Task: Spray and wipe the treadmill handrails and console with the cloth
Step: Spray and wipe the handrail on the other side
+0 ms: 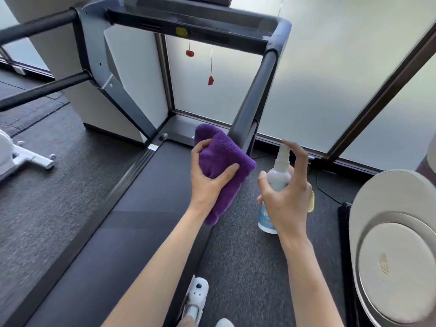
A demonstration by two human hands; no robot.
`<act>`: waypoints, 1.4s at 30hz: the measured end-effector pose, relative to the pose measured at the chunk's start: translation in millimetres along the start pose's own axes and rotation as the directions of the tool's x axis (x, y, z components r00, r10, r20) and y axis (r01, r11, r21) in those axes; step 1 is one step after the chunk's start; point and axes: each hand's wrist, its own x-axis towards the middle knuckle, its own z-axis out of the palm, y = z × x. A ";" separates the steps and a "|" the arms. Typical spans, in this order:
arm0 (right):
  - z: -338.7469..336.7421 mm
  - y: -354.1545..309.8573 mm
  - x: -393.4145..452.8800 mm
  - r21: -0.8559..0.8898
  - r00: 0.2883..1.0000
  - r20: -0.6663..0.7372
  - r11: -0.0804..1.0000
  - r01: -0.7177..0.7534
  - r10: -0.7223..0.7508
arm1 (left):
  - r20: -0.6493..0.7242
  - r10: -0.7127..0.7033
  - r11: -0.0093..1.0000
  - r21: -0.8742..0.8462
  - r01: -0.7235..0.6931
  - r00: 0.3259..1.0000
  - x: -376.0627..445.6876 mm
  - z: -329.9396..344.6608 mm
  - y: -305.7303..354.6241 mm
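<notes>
My right hand [286, 197] curls round the small white plastic spray bottle [276, 185] with its blue label, forefinger raised onto the pump top, just right of the treadmill's dark grey right handrail [256, 90]. My left hand [210, 178] grips the folded purple microfibre cloth [224, 159], thumb across its front, and the cloth's far edge sits at the lower end of that handrail. Left of the handrail lies the black running belt [132, 208]. Beyond, the handrail rises to the dark console bar [188, 24], where a red safety clip [210, 80] dangles.
</notes>
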 end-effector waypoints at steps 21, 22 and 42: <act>12.5 28.3 20.8 -0.023 0.994 0.066 0.996 -0.086 0.088 | -0.241 0.010 0.994 0.105 0.016 0.970 -52.5 -3.6 -74.0; 13.0 30.4 25.9 -0.006 0.993 0.094 0.997 -0.076 0.076 | -0.281 0.041 0.992 0.124 -0.006 0.959 -52.5 0.9 -75.0; -86.1 143.3 134.3 0.075 0.742 0.667 0.997 0.022 -0.067 | -0.984 0.111 0.987 0.125 0.100 0.136 -27.2 122.9 -117.0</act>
